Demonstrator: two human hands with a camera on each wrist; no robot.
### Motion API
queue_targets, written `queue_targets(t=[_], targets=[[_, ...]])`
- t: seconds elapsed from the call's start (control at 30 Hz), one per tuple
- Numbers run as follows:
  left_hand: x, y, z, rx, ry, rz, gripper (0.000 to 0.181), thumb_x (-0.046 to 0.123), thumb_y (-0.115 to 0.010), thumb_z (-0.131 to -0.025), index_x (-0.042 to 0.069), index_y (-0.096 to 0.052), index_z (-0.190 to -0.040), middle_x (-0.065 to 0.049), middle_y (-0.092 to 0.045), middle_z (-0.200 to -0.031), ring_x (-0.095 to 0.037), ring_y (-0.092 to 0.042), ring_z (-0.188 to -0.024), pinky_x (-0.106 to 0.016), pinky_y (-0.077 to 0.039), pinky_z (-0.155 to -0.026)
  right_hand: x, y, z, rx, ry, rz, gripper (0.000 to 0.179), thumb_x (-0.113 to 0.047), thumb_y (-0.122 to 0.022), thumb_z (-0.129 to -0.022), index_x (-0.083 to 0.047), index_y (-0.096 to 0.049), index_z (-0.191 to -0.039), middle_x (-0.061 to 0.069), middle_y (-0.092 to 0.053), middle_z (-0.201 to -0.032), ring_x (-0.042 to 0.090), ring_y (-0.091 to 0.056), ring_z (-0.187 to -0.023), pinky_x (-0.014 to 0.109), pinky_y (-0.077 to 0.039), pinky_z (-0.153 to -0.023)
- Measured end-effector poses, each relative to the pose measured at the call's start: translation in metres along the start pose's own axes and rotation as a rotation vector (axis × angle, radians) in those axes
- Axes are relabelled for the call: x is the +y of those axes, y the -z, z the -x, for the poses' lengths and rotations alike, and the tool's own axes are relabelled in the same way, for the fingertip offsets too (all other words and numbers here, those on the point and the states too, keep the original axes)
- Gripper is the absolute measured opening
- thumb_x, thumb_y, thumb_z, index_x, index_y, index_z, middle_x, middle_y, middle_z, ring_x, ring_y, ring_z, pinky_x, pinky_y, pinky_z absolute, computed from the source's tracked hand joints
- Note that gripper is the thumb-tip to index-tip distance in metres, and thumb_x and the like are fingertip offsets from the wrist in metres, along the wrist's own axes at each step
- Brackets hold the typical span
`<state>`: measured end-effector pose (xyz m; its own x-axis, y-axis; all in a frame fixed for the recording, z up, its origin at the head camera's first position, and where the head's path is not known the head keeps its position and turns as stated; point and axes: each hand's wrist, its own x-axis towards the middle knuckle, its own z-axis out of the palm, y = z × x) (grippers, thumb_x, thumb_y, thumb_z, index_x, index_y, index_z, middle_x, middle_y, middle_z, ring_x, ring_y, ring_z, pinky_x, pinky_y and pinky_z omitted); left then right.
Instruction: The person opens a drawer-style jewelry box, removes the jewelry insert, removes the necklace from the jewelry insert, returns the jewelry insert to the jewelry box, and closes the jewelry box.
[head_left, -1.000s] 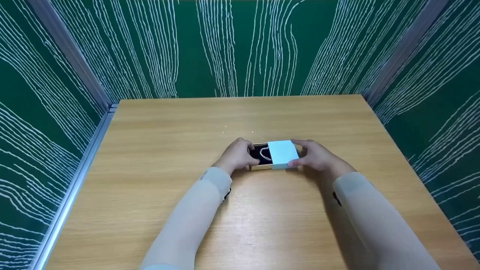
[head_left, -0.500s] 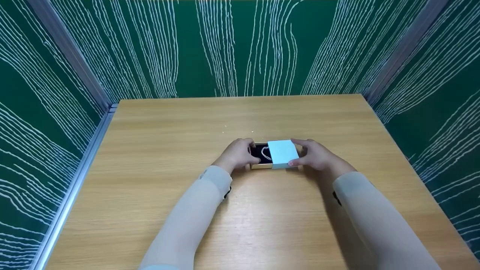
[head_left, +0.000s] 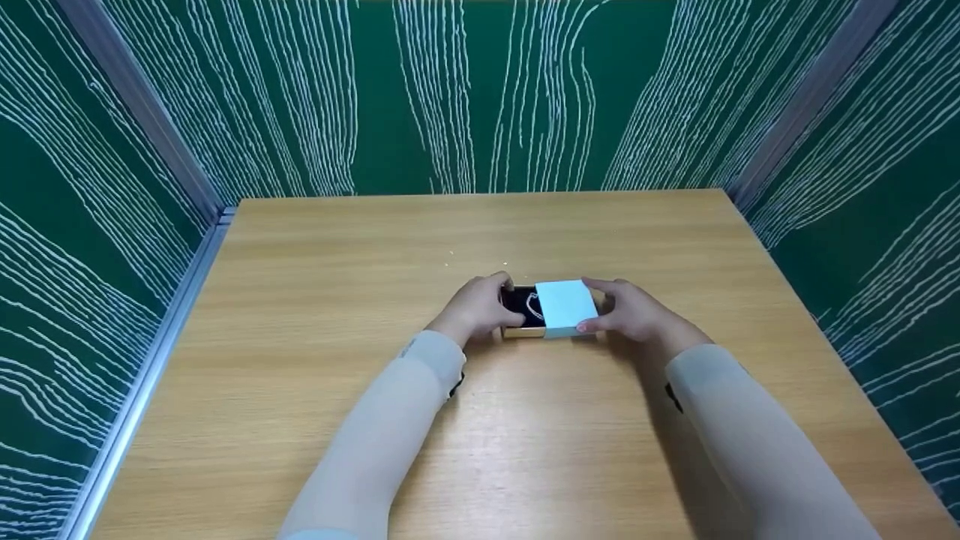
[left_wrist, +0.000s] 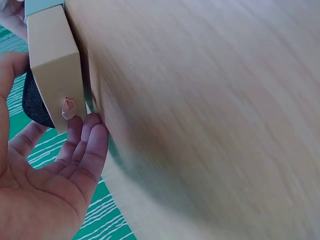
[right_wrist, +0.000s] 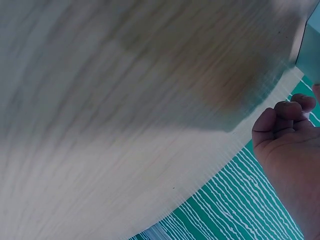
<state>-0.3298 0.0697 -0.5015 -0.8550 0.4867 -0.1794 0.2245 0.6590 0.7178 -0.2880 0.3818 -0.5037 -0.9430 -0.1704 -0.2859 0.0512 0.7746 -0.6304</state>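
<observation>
A small jewellery box lies on the table, its tan drawer (head_left: 523, 332) part way out of a light blue sleeve (head_left: 568, 306). Inside is a black pad (head_left: 516, 301) bearing a pale chain bracelet (head_left: 533, 306), partly hidden under the sleeve. My left hand (head_left: 480, 306) pinches the pad's left end, thumb on the near side, fingers on the far side. In the left wrist view, this black pad (left_wrist: 35, 102) sticks up out of the drawer beside a small ribbon loop (left_wrist: 68, 107). My right hand (head_left: 637, 309) grips the sleeve's right end between thumb and forefinger.
The wooden table (head_left: 337, 262) runs back to a green wall (head_left: 375, 97) with white wavy lines. A few tiny pale specks (head_left: 505, 263) lie behind the box. Metal posts (head_left: 150, 105) stand at the corners.
My left fingers have moved slightly right and inward over the drawer, and the black pad with the bracelet has shifted a little right. My right hand and the sleeve stay put.
</observation>
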Motion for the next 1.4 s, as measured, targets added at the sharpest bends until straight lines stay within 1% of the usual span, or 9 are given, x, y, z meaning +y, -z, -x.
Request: queue_targets(t=[0.07, 0.13, 0.23, 0.3, 0.63, 0.77, 0.93, 1.13, 1.4], targets=[[0.0003, 0.0007, 0.0004, -0.003, -0.004, 0.018, 0.060, 0.030, -0.087, -0.097, 0.014, -0.060, -0.148, -0.012, -0.079, -0.117, -0.026, -0.080, -0.091, -0.042, -0.053, -0.119, 0.0009, -0.0003, -0.0011, -0.002, -0.004, -0.007, 0.113, -0.053, -0.094, -0.091, -0.020, -0.033, -0.179, 0.031, -0.035, -0.180, 0.050, -0.039, -0.165, 0.071, -0.025, -0.138], [-0.0005, 0.0010, 0.0004, 0.002, -0.015, 0.017, 0.058, 0.029, -0.088, -0.096, 0.013, -0.062, -0.145, -0.012, -0.079, -0.120, -0.028, -0.079, -0.101, -0.043, -0.052, -0.120, 0.0016, -0.0006, -0.0020, -0.003, -0.015, -0.018, 0.114, -0.054, -0.095, -0.089, -0.021, -0.033, -0.179, 0.029, -0.033, -0.182, 0.049, -0.035, -0.167, 0.071, -0.022, -0.138], [-0.0025, 0.0001, -0.0002, 0.023, -0.027, -0.003, 0.059, 0.031, -0.091, -0.094, 0.012, -0.064, -0.143, -0.012, -0.070, -0.138, -0.028, -0.066, -0.123, -0.046, -0.053, -0.120, 0.0022, -0.0008, -0.0031, -0.008, -0.029, -0.027, 0.117, -0.056, -0.096, -0.088, -0.022, -0.032, -0.180, 0.028, -0.031, -0.183, 0.048, -0.034, -0.168, 0.071, -0.022, -0.139], [-0.0041, -0.0004, -0.0001, 0.028, -0.030, -0.005, 0.061, 0.032, -0.092, -0.093, 0.010, -0.064, -0.144, -0.013, -0.070, -0.141, -0.028, -0.064, -0.126, -0.047, -0.052, -0.121, 0.0015, -0.0004, -0.0031, -0.010, -0.033, -0.029, 0.118, -0.057, -0.096, -0.087, -0.023, -0.032, -0.180, 0.028, -0.029, -0.184, 0.049, -0.032, -0.169, 0.071, -0.021, -0.139], [-0.0044, 0.0004, 0.0025, 0.016, -0.009, 0.039, 0.074, 0.030, -0.092, -0.094, 0.005, -0.055, -0.154, -0.009, -0.069, -0.121, -0.024, -0.063, -0.111, -0.045, -0.055, -0.111, 0.0021, 0.0019, -0.0030, -0.011, -0.051, -0.026, 0.122, -0.064, -0.095, -0.083, -0.027, -0.031, -0.180, 0.027, -0.032, -0.183, 0.048, -0.036, -0.166, 0.072, -0.024, -0.138], [-0.0040, -0.0001, 0.0018, 0.014, -0.007, 0.039, 0.073, 0.030, -0.092, -0.093, 0.003, -0.054, -0.150, -0.012, -0.065, -0.131, -0.025, -0.063, -0.116, -0.045, -0.054, -0.115, 0.0027, 0.0019, -0.0036, -0.008, -0.062, -0.020, 0.124, -0.067, -0.095, -0.081, -0.028, -0.031, -0.180, 0.025, -0.030, -0.184, 0.046, -0.034, -0.167, 0.071, -0.023, -0.138], [-0.0031, -0.0010, 0.0004, 0.033, -0.021, 0.047, 0.070, 0.027, -0.093, -0.091, 0.004, -0.053, -0.143, -0.015, -0.058, -0.146, -0.028, -0.060, -0.126, -0.043, -0.050, -0.122, 0.0020, 0.0010, -0.0031, -0.007, -0.042, 0.000, 0.121, -0.064, -0.094, -0.084, -0.025, -0.031, -0.180, 0.029, -0.031, -0.182, 0.048, -0.036, -0.165, 0.072, -0.024, -0.138], [-0.0022, 0.0008, -0.0002, 0.038, -0.032, 0.119, 0.070, 0.025, -0.091, -0.092, 0.003, -0.053, -0.147, -0.016, -0.057, -0.149, -0.028, -0.059, -0.130, -0.044, -0.049, -0.124, -0.0005, -0.0001, -0.0011, -0.007, -0.003, 0.007, 0.115, -0.055, -0.094, -0.090, -0.020, -0.031, -0.180, 0.031, -0.033, -0.181, 0.048, -0.042, -0.159, 0.071, -0.028, -0.137], [-0.0051, 0.0044, 0.0020, 0.021, -0.031, 0.185, 0.078, 0.023, -0.091, -0.092, -0.001, -0.053, -0.156, -0.019, -0.064, -0.147, -0.031, -0.062, -0.135, -0.046, -0.049, -0.126, -0.0012, 0.0010, -0.0002, -0.004, -0.019, 0.009, 0.114, -0.054, -0.094, -0.090, -0.022, -0.032, -0.180, 0.029, -0.034, -0.181, 0.047, -0.040, -0.162, 0.070, -0.027, -0.137]])
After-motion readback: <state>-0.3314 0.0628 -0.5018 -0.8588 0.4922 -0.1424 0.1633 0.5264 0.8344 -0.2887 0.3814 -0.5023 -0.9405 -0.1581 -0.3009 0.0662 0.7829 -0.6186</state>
